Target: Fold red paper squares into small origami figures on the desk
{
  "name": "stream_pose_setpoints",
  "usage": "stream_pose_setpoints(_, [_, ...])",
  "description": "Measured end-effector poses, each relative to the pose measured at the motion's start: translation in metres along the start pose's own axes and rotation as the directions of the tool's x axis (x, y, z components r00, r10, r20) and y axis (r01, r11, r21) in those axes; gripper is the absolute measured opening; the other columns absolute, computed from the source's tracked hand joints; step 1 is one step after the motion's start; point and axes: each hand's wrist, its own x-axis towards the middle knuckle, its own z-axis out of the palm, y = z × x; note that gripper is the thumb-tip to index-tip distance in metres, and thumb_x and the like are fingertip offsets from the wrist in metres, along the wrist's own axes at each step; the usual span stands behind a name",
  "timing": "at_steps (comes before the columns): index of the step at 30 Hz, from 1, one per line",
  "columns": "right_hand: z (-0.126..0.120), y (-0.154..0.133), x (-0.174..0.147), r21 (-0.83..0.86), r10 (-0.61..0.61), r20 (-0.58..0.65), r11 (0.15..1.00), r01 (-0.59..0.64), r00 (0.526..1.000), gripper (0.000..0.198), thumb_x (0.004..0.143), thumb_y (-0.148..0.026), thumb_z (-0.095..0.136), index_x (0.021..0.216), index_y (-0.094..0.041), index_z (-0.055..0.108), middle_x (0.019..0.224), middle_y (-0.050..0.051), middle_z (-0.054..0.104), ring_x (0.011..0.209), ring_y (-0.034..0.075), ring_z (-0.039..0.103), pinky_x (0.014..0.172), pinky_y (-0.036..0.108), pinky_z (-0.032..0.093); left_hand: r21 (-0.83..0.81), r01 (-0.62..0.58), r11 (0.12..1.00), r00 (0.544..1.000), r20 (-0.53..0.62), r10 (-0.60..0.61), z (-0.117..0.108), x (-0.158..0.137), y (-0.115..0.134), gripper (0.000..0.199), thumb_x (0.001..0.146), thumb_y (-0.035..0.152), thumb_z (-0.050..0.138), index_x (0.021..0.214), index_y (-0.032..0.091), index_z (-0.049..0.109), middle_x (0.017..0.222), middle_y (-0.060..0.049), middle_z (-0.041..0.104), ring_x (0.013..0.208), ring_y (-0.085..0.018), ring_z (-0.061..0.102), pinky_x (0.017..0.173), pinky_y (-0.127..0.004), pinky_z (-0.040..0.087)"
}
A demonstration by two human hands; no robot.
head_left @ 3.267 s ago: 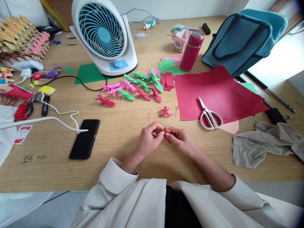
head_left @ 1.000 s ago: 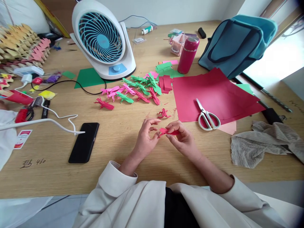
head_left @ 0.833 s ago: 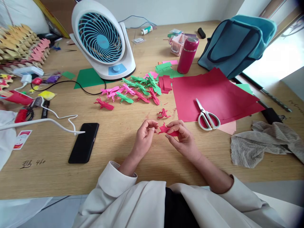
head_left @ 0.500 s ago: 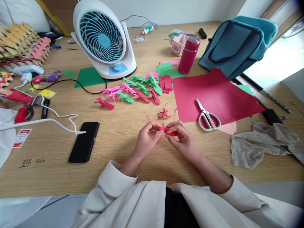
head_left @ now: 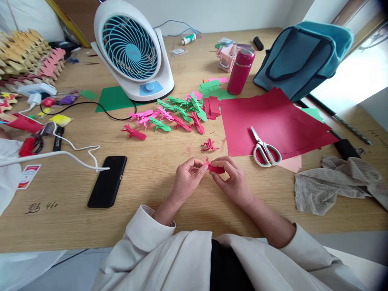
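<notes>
A small folded red paper figure point(head_left: 217, 169) is held between my two hands, just above the table. My left hand point(head_left: 188, 178) pinches its left end between thumb and fingers. Along its right side, the thumb and fingers of my right hand point(head_left: 233, 178) grip the paper; part of the figure is hidden by these fingers. Just beyond my hands sits another red paper figure point(head_left: 209, 144) with thin pointed legs. Farther back lies a cluster of folded green paper figures point(head_left: 182, 106), with pink paper figures point(head_left: 148, 116) and several red ones beside it.
White-handled scissors point(head_left: 264, 150) rest on large red paper sheets point(head_left: 273, 117) at right. A phone point(head_left: 107, 182) with a white cable lies at left. A fan point(head_left: 133, 52), a red thermos point(head_left: 241, 70) and a blue bag point(head_left: 300, 60) stand behind; a grey cloth point(head_left: 330, 184) is far right.
My right hand has shifted slightly left and down with the paper figure, and its fingers have moved along the paper. My left hand keeps its pinch almost in place.
</notes>
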Motion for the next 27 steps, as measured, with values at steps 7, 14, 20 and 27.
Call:
stream_pose_setpoints(7, [0.0037,0.0038,-0.0033,-0.02,-0.025,0.007,0.999,0.025,1.0,0.02,0.092,-0.018,0.058,0.11,-0.025,0.06,0.104,0.008,0.063,0.096,0.02,0.063,0.083,0.038,0.055,-0.034,-0.008,0.999,1.0,-0.03,0.007,0.0022,0.0,0.0004,0.016,0.083,0.03,0.066,0.079,0.016,0.059,0.079,-0.001,0.062,0.076,-0.012,0.059,0.072,-0.022,0.049])
stream_pose_setpoints(14, [0.0038,0.0045,-0.004,-0.028,-0.034,0.008,0.999,0.034,0.999,0.019,0.092,-0.018,0.058,0.109,-0.025,0.061,0.103,0.008,0.063,0.097,0.019,0.063,0.083,0.036,0.056,-0.052,-0.016,0.999,1.0,-0.015,0.015,0.0038,-0.0004,0.0,0.015,0.082,0.028,0.067,0.078,0.016,0.06,0.088,-0.003,0.063,0.085,-0.014,0.061,0.076,-0.023,0.05])
stream_pose_setpoints(20, [0.004,0.0043,-0.0043,-0.049,-0.057,0.02,0.997,0.058,0.998,0.021,0.092,-0.019,0.058,0.112,-0.025,0.062,0.104,0.008,0.063,0.096,0.019,0.064,0.081,0.035,0.058,-0.057,-0.014,0.998,1.0,-0.019,0.013,0.0034,0.0006,-0.0013,0.017,0.082,0.026,0.066,0.072,0.015,0.059,0.086,-0.004,0.063,0.085,-0.014,0.06,0.075,-0.023,0.048])
stream_pose_setpoints(27, [0.0029,0.0035,-0.0021,0.011,-0.01,0.006,1.0,0.01,1.0,0.018,0.088,-0.015,0.063,0.104,-0.023,0.063,0.099,0.006,0.064,0.092,0.018,0.064,0.08,0.033,0.056,-0.156,0.083,0.984,0.996,0.02,-0.081,0.0028,0.0017,-0.0053,0.02,0.082,0.032,0.068,0.075,0.015,0.058,0.072,0.002,0.057,0.07,-0.01,0.052,0.07,-0.021,0.043])
